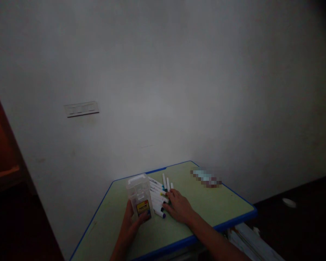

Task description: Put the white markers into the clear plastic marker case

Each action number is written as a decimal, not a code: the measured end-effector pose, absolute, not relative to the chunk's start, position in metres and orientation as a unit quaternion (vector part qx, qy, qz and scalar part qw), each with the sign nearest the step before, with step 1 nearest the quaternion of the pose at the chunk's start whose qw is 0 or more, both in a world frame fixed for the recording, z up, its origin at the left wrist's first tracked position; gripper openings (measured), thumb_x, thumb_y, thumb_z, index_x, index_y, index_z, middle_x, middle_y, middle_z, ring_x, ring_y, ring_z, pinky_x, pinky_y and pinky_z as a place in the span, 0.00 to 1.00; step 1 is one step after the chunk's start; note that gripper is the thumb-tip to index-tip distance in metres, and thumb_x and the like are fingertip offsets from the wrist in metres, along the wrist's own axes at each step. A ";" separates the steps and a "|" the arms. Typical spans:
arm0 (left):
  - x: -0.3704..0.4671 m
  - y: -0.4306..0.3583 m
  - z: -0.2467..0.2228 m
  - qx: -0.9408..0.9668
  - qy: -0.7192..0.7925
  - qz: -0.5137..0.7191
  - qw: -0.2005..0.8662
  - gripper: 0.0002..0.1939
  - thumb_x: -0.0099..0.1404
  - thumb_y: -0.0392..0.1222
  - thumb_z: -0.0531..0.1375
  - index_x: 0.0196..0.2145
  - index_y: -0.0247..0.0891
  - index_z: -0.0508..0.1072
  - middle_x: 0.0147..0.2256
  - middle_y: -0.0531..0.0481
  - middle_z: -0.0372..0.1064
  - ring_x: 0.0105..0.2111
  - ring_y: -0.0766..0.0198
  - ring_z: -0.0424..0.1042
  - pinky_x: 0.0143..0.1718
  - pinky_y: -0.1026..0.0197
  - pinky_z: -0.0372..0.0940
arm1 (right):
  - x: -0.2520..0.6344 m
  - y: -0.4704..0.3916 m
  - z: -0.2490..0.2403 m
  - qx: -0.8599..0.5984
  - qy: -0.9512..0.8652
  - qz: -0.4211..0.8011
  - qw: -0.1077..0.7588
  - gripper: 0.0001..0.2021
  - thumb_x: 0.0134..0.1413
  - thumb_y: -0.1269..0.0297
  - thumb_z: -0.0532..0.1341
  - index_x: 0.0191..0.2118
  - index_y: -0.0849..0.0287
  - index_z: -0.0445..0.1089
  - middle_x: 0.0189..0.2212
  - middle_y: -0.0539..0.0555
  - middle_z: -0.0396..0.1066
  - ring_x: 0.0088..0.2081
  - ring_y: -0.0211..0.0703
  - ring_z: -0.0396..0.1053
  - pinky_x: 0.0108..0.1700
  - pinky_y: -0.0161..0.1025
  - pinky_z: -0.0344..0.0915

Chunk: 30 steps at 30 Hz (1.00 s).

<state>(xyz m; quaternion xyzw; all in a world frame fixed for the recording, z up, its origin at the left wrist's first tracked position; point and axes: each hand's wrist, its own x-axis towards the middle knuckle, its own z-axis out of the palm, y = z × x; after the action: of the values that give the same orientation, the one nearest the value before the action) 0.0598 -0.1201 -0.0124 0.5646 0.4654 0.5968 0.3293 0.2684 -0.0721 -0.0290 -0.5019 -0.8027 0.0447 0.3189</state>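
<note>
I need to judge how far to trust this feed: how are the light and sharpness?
Head view: dim overall, the wall palest around its middle, both lower corners nearly black; head view: upper right corner darkened too; head view: a pixelated patch hides detail on the table; head view: some cap colours show on the markers, but small print on the box can't be read.

pixelated object (205,177), label (142,206) print unreadable, markers (158,197) partly hidden behind clear container (139,190)
</note>
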 end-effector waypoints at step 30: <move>0.034 -0.122 -0.015 0.593 0.523 0.609 0.070 0.15 0.49 0.43 0.54 0.13 0.41 0.49 0.15 0.58 0.41 0.16 0.67 0.48 0.19 0.64 0.45 | 0.267 -0.068 -0.033 -0.512 -0.801 -0.074 0.302 0.08 0.50 0.70 0.51 0.29 0.61 0.68 0.29 0.56 0.69 0.35 0.45 0.63 0.41 0.40 0.56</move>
<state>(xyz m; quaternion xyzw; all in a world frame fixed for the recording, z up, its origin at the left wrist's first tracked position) 0.0340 -0.1219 -0.0146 0.5928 0.5226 0.6088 0.0695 0.2671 -0.0683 -0.0331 -0.5115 -0.8011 -0.0735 0.3019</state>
